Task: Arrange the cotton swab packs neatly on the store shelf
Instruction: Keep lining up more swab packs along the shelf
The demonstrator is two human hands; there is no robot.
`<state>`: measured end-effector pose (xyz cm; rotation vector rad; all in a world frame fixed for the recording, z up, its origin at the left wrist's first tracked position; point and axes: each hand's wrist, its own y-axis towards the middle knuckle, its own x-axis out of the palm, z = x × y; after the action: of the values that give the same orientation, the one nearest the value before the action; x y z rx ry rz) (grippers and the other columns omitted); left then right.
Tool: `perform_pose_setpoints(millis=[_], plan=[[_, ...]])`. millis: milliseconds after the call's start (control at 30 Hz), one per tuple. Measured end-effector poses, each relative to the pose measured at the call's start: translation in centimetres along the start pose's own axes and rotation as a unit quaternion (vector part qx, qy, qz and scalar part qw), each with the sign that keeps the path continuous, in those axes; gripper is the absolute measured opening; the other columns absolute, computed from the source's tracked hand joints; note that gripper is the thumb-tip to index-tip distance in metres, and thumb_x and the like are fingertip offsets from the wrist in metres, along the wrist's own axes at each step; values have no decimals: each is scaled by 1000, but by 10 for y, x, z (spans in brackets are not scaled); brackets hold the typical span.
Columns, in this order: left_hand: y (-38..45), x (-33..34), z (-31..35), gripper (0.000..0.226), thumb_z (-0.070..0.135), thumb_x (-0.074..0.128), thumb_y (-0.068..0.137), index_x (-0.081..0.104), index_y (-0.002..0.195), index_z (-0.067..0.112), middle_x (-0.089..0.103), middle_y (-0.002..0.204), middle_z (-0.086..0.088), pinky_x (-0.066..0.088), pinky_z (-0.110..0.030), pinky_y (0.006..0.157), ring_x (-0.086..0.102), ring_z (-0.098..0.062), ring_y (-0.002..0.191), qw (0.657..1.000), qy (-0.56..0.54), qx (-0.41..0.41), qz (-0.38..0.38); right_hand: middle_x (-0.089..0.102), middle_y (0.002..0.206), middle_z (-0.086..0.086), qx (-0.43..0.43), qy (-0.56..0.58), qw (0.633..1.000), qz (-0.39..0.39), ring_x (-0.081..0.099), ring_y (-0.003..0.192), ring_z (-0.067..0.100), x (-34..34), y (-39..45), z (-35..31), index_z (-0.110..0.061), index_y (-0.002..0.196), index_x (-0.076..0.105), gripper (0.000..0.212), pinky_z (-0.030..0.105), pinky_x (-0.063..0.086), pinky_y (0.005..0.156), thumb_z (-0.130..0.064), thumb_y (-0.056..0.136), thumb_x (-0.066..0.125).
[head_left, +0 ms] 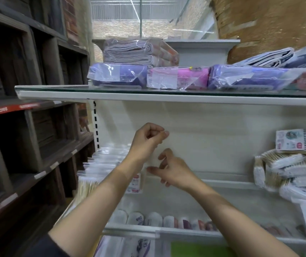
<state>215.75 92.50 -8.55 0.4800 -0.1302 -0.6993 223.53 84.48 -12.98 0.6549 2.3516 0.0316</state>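
Cotton swab pack (149, 160), clear and blurred, held upright between both hands before the white back panel (213, 138) of the middle shelf (222, 180). Left hand (146, 138): fingers curled, grip pinching the pack's top edge. Right hand (172, 169): thumb and fingers pinching its lower part. Row of standing packs (100, 164) at the shelf's left end; loose heap of swab packs (289, 169) at its right. Upper glass shelf (111, 89) carries bagged textiles (178, 76).
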Motion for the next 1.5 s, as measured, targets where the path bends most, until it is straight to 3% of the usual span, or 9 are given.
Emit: perform_pose_setpoints(millis=[400, 567, 667, 867, 1033, 1133, 1233, 1367, 1500], plan=[[-13, 119, -33, 4, 8, 62, 88, 59, 89, 10, 60, 73, -1, 42, -17, 54, 57, -8, 61, 980, -49, -52, -184, 54, 79, 6, 82, 17, 965, 250, 58, 51, 15, -128, -58, 82, -8, 101, 51, 17, 25, 48, 45, -13, 88, 62], [-16, 141, -39, 5, 6, 61, 89, 59, 87, 11, 60, 72, 0, 42, -15, 52, 57, -6, 58, 970, -74, -59, -224, 57, 64, 1, 131, 9, 923, 361, 54, 45, 12, -168, -76, 105, -2, 93, 59, 11, 21, 42, 41, -11, 89, 61], [-15, 145, -44, 5, 6, 60, 89, 60, 87, 10, 61, 71, 0, 42, -15, 51, 57, -7, 58, 965, -89, -65, -236, 59, 66, -1, 124, -88, 890, 431, 58, 54, 10, -191, -82, 113, -1, 92, 61, 14, 14, 41, 46, -14, 90, 61], [-9, 144, -44, 4, 9, 61, 89, 62, 87, 12, 63, 71, 1, 44, -17, 54, 59, -8, 61, 961, -88, -62, -254, 66, 92, 23, 161, -132, 841, 500, 65, 83, 37, -234, -85, 121, -3, 109, 45, 30, 48, 53, 75, -21, 90, 59], [0, 147, -38, 6, 7, 60, 89, 62, 86, 13, 64, 72, -1, 44, -17, 53, 59, -7, 58, 960, -99, -44, -259, 67, 68, 22, 223, -125, 865, 431, 63, 54, 28, -241, -87, 121, 2, 76, 58, 29, 38, 56, 55, -21, 92, 58], [0, 150, -38, 5, 8, 60, 89, 62, 86, 12, 64, 72, -1, 44, -16, 52, 59, -6, 57, 958, -99, -48, -265, 61, 61, 12, 181, -31, 880, 438, 51, 38, 15, -234, -87, 112, -2, 90, 54, 10, 23, 39, 35, -11, 93, 55], [-1, 151, -39, 2, 11, 60, 90, 61, 90, 12, 64, 78, -2, 45, -17, 52, 60, -6, 58, 956, -110, -59, -266, 58, 56, 6, 109, 51, 902, 415, 43, 33, 10, -225, -86, 99, -7, 97, 57, 7, 18, 31, 32, -13, 94, 54], [1, 148, -37, 19, 30, 57, 90, 50, 105, 20, 61, 101, -3, 47, -23, 57, 64, -12, 72, 967, -142, -79, -194, 60, 52, 5, 47, 103, 952, 286, 44, 33, 12, -200, -82, 81, -10, 100, 57, 12, 18, 31, 34, -20, 94, 56], [5, 135, -37, 12, 33, 50, 93, 51, 99, 23, 64, 100, -3, 46, -21, 53, 63, -13, 78, 966, -154, -94, -183, 64, 54, 3, 24, 133, 970, 202, 51, 37, 15, -171, -68, 71, -10, 90, 53, 13, 19, 34, 35, -22, 94, 56]])
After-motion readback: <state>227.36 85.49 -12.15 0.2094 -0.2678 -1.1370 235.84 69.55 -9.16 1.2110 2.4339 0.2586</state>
